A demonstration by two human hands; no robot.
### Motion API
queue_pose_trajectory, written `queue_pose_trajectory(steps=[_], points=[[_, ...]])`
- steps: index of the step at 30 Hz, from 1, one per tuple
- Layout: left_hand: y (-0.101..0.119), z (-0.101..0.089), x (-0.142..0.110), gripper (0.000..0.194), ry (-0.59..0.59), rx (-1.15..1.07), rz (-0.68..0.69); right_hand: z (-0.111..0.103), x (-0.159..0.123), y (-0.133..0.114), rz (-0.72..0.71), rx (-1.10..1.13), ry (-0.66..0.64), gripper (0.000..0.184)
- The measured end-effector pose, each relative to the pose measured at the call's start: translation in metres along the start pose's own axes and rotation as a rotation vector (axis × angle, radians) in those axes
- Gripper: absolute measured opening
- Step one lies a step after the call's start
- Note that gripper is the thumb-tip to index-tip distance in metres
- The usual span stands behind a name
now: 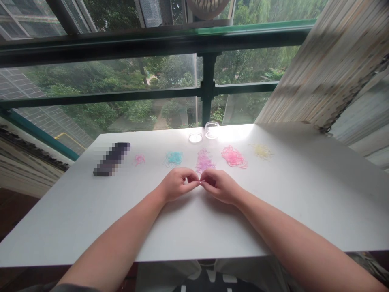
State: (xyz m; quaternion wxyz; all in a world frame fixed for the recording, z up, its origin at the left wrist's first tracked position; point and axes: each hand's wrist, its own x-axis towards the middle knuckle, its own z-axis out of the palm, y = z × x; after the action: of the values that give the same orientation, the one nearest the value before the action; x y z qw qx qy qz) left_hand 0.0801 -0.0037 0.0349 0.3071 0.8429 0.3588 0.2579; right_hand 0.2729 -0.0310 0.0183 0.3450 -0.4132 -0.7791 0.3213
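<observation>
My left hand (180,183) and my right hand (219,184) meet fingertip to fingertip just above the white table. Both are closed in a pinch on a tiny pale pink rubber band (201,181), mostly hidden by the fingers. Right behind them lies a pile of purple rubber bands (204,159), its near edge partly covered by my fingers. To its left are a blue pile (174,158) and a small pink-purple pile (139,159). On its right a bright pink pile (234,156) and a pale yellow pile (263,151) lie loosely spread.
A clear round container (212,129) and a clear round lid (195,138) stand at the table's back edge. A blurred-out dark object (112,159) lies at the left. Behind the white table (291,211) are a green-framed window (208,89) and a curtain (300,73).
</observation>
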Motion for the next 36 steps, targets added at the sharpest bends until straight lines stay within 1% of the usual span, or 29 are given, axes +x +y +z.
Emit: queue_pose_trajectory(steps=[4,15,23,27,31,36], points=[[0.0001,0.0011,0.0002,0.008,0.020,0.002,0.007,0.0004,0.0002,-0.0008,-0.017,0.020,0.023,0.004],[0.0041,0.0004,0.0008,0.007,0.003,0.016,-0.003,-0.0005,0.0003,-0.0030,-0.004,0.048,0.076,0.004],[0.0026,0.0009,0.0010,0.004,0.009,0.000,-0.021,0.0009,0.0012,-0.0031,0.003,0.056,0.052,0.005],[0.0021,0.0021,0.0011,0.003,-0.034,-0.030,-0.027,0.0021,0.0010,-0.0030,0.037,0.051,0.022,0.008],[0.0017,0.0032,0.0009,0.003,-0.077,-0.063,-0.036,0.0026,0.0006,-0.0037,0.038,0.054,0.012,0.010],[0.0011,0.0043,0.0010,0.001,-0.072,-0.121,-0.037,0.0032,0.0016,-0.0016,0.061,0.150,0.021,0.009]])
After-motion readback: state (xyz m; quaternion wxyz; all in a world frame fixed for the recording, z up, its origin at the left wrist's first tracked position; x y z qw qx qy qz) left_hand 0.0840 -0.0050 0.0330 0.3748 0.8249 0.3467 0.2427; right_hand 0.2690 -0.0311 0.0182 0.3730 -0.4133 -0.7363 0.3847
